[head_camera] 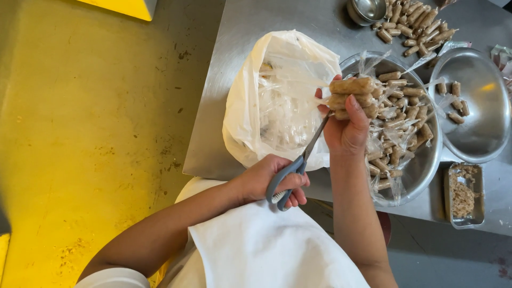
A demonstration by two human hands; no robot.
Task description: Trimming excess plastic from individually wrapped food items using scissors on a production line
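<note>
White apron cloth (266,250) fills the bottom of the view, closest to the lens, with both forearms rising out of it. Beyond lies a yellow floor (90,133), scuffed and stained, taking the whole left side. A steel table (213,96) covers the upper right, its near edge running just above the hands. On it a white plastic bag (266,101) gapes open, stuffed with clear wrappers. Beside that, a large steel bowl (432,160) holds many brown wrapped rolls; a second, nearly empty bowl (474,112) sits further right, with a small tray of crumbs (463,194) below it and a loose heap of rolls (416,26) at the top.

The right hand (346,125) is closed around a bundle of wrapped rolls (352,96), held over the gap between bag and bowl; their long axis lies roughly level, wrapper ends pointing left toward the bag. The left hand (272,181) has its fingers through the grey handles of scissors (304,157), blades angled up-right to those ends.
</note>
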